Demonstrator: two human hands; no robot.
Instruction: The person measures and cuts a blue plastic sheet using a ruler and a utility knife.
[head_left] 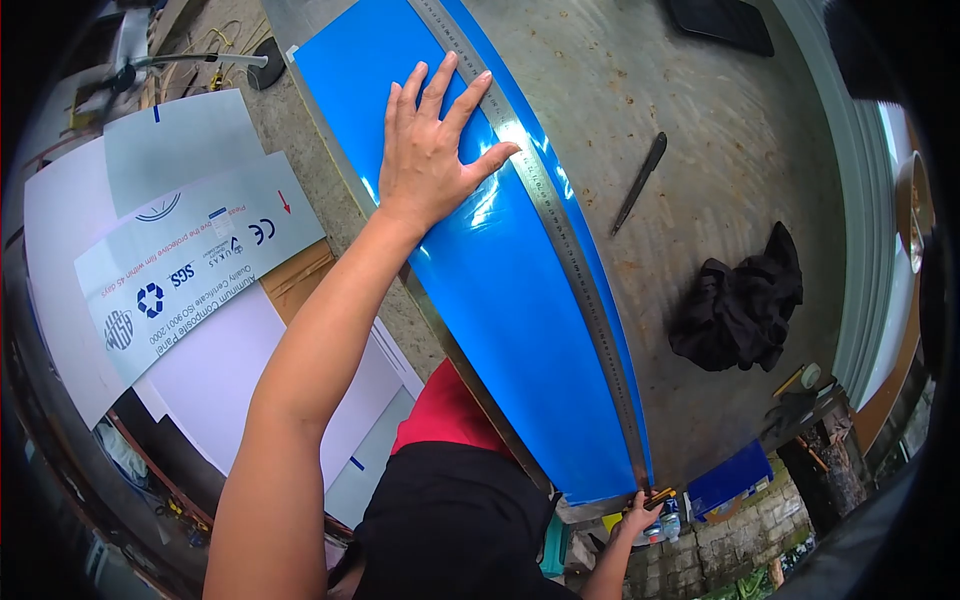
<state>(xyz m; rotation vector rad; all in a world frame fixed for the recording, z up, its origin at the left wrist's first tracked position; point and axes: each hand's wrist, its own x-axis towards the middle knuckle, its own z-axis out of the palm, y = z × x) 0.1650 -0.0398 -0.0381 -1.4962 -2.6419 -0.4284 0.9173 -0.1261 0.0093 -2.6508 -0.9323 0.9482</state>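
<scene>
A long blue sheet (500, 330) lies on the grey metal table, with a steel ruler (575, 265) along its right side. My left hand (430, 150) presses flat on the sheet's upper part, palm down and fingers spread; its thumb and fingertips reach the ruler. Near the lower end of sheet and ruler is my right hand (641, 515), small in view, its fingers closed around something thin with orange and dark parts, too small to name.
On the table (600, 90) are a black pen-like tool (640, 183), a crumpled black cloth (742, 305) and a dark flat device (722, 22). Printed composite panels (210, 260) are stacked at the left. A blue box (728, 482) stands by the lower right edge.
</scene>
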